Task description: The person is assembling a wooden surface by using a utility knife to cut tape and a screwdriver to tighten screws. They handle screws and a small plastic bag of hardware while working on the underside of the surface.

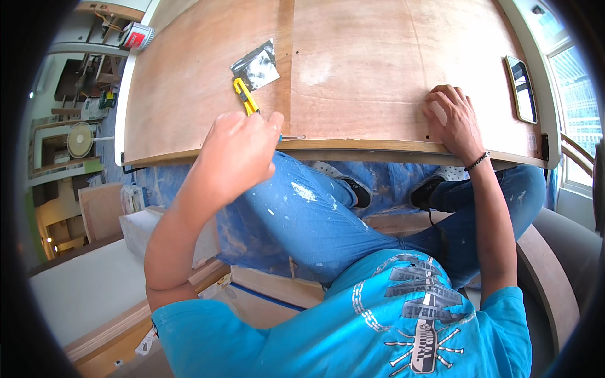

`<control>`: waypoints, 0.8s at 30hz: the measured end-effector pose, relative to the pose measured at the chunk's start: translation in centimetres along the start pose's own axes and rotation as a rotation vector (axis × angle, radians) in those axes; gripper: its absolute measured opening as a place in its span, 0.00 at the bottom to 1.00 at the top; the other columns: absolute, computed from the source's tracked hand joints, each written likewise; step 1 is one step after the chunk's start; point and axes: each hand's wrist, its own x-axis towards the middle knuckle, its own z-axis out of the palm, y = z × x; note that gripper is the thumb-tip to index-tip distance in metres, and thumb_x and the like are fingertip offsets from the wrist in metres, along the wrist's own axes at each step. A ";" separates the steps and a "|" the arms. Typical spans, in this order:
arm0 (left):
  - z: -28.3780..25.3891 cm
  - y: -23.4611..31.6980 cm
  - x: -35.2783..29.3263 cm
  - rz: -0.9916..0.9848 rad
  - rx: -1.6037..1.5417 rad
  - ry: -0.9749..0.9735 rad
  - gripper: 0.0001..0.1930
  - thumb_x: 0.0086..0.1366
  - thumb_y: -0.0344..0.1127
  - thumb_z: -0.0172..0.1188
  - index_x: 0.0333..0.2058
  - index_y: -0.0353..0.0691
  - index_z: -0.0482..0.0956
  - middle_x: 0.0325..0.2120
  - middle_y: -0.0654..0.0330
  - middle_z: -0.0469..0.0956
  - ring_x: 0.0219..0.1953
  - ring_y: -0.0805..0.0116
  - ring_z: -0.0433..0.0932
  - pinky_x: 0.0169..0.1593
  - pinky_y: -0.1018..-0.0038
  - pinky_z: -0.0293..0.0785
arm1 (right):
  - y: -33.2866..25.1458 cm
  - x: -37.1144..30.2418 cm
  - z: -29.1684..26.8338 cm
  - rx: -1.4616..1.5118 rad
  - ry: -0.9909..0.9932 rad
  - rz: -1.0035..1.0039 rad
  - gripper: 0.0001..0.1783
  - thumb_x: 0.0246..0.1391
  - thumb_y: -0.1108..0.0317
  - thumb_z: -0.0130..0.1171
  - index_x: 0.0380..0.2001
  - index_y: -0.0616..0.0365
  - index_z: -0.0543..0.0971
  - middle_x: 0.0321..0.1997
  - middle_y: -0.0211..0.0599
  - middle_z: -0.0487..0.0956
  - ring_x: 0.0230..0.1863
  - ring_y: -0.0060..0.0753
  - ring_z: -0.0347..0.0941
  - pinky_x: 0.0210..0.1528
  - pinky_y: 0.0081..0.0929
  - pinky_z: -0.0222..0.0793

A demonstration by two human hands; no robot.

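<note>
My left hand (234, 151) is closed, its fingers curled round the blue handle of a small screwdriver (292, 137). The thin metal shaft sticks out to the right over the front edge of a wooden panel (359, 82); most of the handle is hidden. Just beyond the knuckles lies a yellow utility knife (246, 96), next to a silvery plastic packet (257, 65). My right hand (455, 120) rests on the panel near its front edge, holding nothing that shows, fingers bent and thumb apart. A small dark hole shows beside that wrist.
A phone (521, 89) lies at the panel's right edge. At the far left stands a tin can (137, 38). My legs are under the panel's front edge, above a blue floor sheet (252, 236). Boards and a white box (154, 236) stand to the left.
</note>
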 end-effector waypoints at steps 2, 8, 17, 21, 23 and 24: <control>-0.2 -0.3 0.5 0.019 -0.017 0.054 0.10 0.66 0.33 0.67 0.41 0.34 0.82 0.29 0.38 0.83 0.40 0.37 0.84 0.46 0.49 0.78 | 0.0 0.2 0.2 0.006 0.005 0.005 0.13 0.63 0.61 0.67 0.47 0.54 0.83 0.56 0.35 0.80 0.61 0.42 0.73 0.66 0.41 0.68; -0.9 0.0 2.0 -0.255 -0.298 -0.201 0.14 0.70 0.40 0.66 0.39 0.32 0.83 0.32 0.40 0.83 0.40 0.36 0.84 0.49 0.48 0.78 | 0.2 -0.1 0.6 0.050 0.053 0.044 0.15 0.61 0.61 0.68 0.47 0.54 0.84 0.57 0.36 0.80 0.61 0.45 0.73 0.66 0.43 0.68; -0.6 0.7 0.4 0.259 0.190 0.009 0.11 0.66 0.34 0.68 0.39 0.34 0.77 0.47 0.50 0.78 0.46 0.46 0.84 0.41 0.57 0.82 | -0.2 -0.3 1.1 0.073 0.024 0.053 0.15 0.65 0.59 0.67 0.50 0.52 0.85 0.63 0.35 0.78 0.68 0.47 0.69 0.72 0.45 0.68; 0.5 0.1 0.8 0.249 0.072 0.121 0.12 0.66 0.37 0.71 0.37 0.36 0.80 0.38 0.54 0.81 0.37 0.52 0.85 0.39 0.57 0.82 | 0.2 -0.5 1.7 0.048 0.067 0.027 0.15 0.64 0.59 0.68 0.50 0.52 0.85 0.62 0.34 0.78 0.67 0.47 0.69 0.70 0.45 0.69; 0.6 -0.5 1.5 -0.048 -0.207 0.050 0.13 0.65 0.39 0.74 0.36 0.36 0.82 0.33 0.55 0.82 0.33 0.54 0.85 0.39 0.59 0.82 | 0.2 -0.4 2.1 0.054 0.131 -0.004 0.14 0.62 0.62 0.69 0.49 0.53 0.85 0.60 0.36 0.79 0.64 0.47 0.72 0.67 0.44 0.70; 0.5 -1.1 2.2 -0.172 -0.340 0.020 0.14 0.65 0.41 0.74 0.36 0.36 0.83 0.31 0.53 0.82 0.32 0.55 0.85 0.39 0.60 0.82 | -0.1 -0.1 2.2 0.085 0.132 0.010 0.14 0.62 0.62 0.70 0.49 0.53 0.85 0.59 0.36 0.80 0.63 0.46 0.72 0.66 0.44 0.70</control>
